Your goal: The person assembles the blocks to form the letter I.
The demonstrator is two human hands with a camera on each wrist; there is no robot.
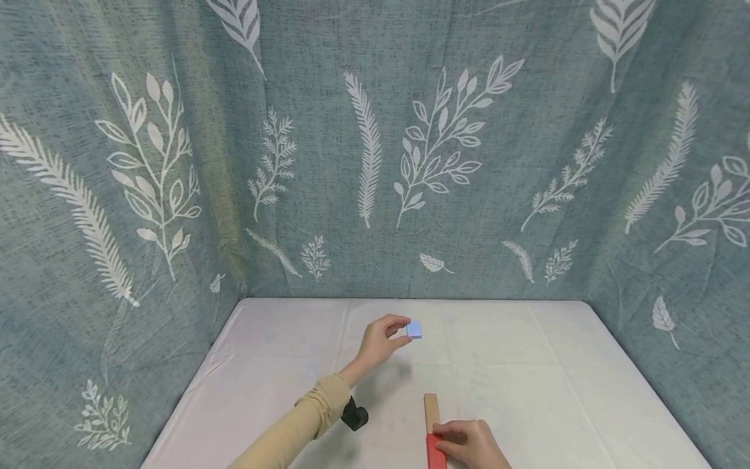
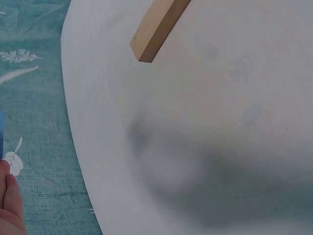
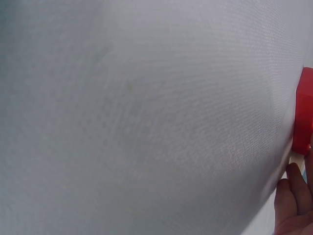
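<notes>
My left hand is raised over the far middle of the table and pinches a small light-blue block between thumb and fingers. Only the edge of that blue block shows in the left wrist view. Near the front, my right hand holds a red block by its far end. A plain wooden block lies lengthwise beyond the red one, in line with it. Whether the two blocks touch is hidden by my fingertips. The right wrist view shows the red block at its right edge.
The white-covered table is enclosed at the back and sides by a green-blue curtain with white leaf prints. A black wrist-worn device sits by my left sleeve. Soft shadows fall beneath the left arm.
</notes>
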